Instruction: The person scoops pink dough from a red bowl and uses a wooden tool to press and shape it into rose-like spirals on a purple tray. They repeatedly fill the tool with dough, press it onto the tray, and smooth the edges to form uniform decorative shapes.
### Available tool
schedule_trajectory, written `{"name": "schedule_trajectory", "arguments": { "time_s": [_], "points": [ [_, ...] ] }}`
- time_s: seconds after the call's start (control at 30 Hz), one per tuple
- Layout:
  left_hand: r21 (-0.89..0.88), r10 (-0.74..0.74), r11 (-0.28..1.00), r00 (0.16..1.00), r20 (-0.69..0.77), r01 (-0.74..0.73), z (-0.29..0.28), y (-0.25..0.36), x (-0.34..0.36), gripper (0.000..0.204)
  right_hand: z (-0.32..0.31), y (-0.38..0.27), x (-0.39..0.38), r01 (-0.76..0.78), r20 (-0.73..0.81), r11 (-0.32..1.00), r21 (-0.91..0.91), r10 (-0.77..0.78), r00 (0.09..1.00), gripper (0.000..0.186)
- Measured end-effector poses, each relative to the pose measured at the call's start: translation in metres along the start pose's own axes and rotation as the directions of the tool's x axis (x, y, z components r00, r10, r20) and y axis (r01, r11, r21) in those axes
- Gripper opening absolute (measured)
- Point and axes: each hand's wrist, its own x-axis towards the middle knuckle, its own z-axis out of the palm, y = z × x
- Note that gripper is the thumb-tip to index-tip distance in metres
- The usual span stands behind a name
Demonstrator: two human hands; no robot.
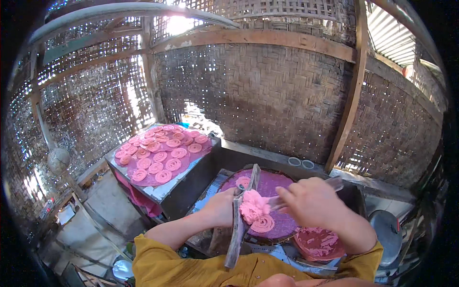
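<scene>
Ok so a wooden tool (235, 244) is gripped in the left hand (222, 208), with pink dough (253, 205) heaped on it above a round purple tray (287, 181). A flat stick (275, 204) is clutched in the right hand (311, 201), its end pressed against the dough. Tons of pink spirals (155, 168) are spread on the desk (160, 192) at left.

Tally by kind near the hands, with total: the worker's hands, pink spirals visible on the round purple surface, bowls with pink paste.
Hands (left hand, right hand): 2
Pink spirals visible on the round purple surface; others may be hidden: 2
Bowl with pink paste: 1
Total: 5
</scene>
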Motion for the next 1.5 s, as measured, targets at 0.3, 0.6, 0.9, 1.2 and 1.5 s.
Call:
{"name": "schedule_trajectory", "arguments": {
  "time_s": [0.3, 0.6, 0.9, 1.2, 1.5],
  "points": [
    [-0.130, -0.022, 0.991, 0.997, 0.080, 0.032, 0.008, -0.047, 0.004, 0.038, 0.028, -0.017, -0.010, 0.199, -0.294, 0.889, -0.413, -0.337, 0.894, 0.029],
    [-0.039, -0.110, 0.993, 0.991, 0.077, 0.114, -0.002, -0.051, 0.005, 0.042, 0.006, 0.007, -0.040, -0.129, -0.358, 0.990, 0.053, 0.139, 0.923, 0.036],
    [-0.013, -0.184, 0.983, 0.983, -0.016, 0.184, -0.013, -0.009, -0.001, 0.044, -0.020, 0.014, -0.032, -0.259, 0.100, 0.946, 0.196, 0.244, 0.965, 0.033],
    [0.082, -0.062, 0.994, 0.987, -0.145, 0.074, -0.018, 0.009, -0.008, 0.040, -0.024, 0.007, -0.018, -0.243, 0.223, 0.964, 0.110, 0.214, 0.951, 0.036],
    [0.038, -0.058, 0.998, 0.997, -0.041, 0.059, -0.002, -0.006, 0.002, 0.043, 0.035, -0.031, 0.004, 0.055, -0.402, 0.924, -0.378, -0.217, 0.890, 0.039]
  ]
}}
